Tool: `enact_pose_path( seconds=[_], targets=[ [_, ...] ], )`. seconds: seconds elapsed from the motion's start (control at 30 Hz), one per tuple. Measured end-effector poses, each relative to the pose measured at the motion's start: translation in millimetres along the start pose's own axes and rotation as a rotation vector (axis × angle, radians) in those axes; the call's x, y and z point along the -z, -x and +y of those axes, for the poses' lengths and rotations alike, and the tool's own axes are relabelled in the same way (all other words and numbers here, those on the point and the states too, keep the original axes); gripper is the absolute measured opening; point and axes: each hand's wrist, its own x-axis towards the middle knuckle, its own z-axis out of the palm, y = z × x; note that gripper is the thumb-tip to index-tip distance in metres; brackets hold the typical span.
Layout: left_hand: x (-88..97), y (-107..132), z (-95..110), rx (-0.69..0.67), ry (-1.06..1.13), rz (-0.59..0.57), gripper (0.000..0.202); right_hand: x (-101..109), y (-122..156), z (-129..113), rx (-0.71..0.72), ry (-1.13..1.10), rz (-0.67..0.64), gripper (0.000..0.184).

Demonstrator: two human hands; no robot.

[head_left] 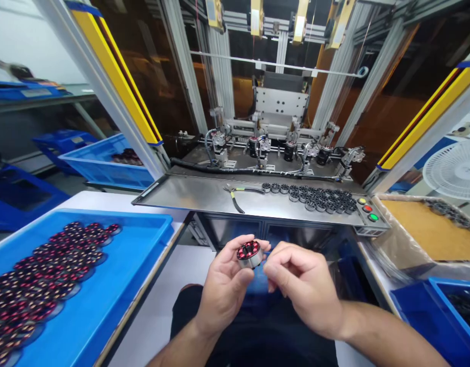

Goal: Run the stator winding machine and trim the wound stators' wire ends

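My left hand (225, 288) grips a small round wound stator (249, 253) with red copper coils and a silver rim, held up between thumb and fingers. My right hand (302, 285) is right beside it, its fingers curled and pinched close to the stator's right edge; whether they hold a wire or anything is too small to tell. Both hands hover over my lap, in front of the machine's steel shelf (192, 193).
A blue tray (116, 285) at left holds several more red-coil stators (40, 275). Dark stators (319, 198) and cutting pliers (237, 192) lie on the shelf, with coloured buttons (367, 208) at its right end. Blue bins stand at left and lower right; a bagged cardboard box (422, 229) is at right.
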Motion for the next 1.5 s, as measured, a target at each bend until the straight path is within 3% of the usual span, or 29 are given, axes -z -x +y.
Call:
enact_pose_path(
  seconds=[0.17,0.3,0.4,0.57,0.7,0.93,1.2,1.27,1.37,1.43,1.5],
  targets=[
    [7.5,0,1,0.040,-0.035,-0.057,0.048,-15,8,26,-0.267,-0.338,-0.062,0.037],
    [12.6,-2,4,0.008,-0.065,-0.093,0.048,-13,13,39,-0.269,-0.496,-0.072,0.034],
    [18.0,-6,8,-0.033,-0.128,-0.160,0.046,-9,14,43,-0.281,-0.656,-0.104,0.044],
    [21.8,-7,15,0.033,-0.199,-0.298,0.040,-11,11,45,-0.385,-0.813,-0.230,0.045],
    [20.9,-6,18,0.068,-0.213,-0.394,0.040,-14,11,48,-0.432,-0.885,-0.250,0.041],
    [29.0,-13,19,-0.128,-0.411,-0.547,0.044,-8,12,53,-0.460,-0.898,-0.312,0.042],
    [18.3,-22,33,-0.115,-0.444,-0.722,0.039,-17,13,56,-0.497,-0.950,-0.316,0.050],
    [21.7,-22,35,-0.143,-0.499,-0.660,0.056,-15,13,58,-0.435,-0.929,-0.287,0.048],
    [30.2,-14,31,-0.218,-0.575,-0.290,0.096,-3,12,55,-0.069,-0.573,-0.129,0.041],
    [33.2,-6,25,-0.141,-0.576,-0.104,0.089,7,11,49,0.266,-0.132,-0.029,0.042],
    [32.7,1,16,0.016,-0.486,-0.083,0.070,14,10,41,0.524,0.257,-0.002,0.046]
  ],
)
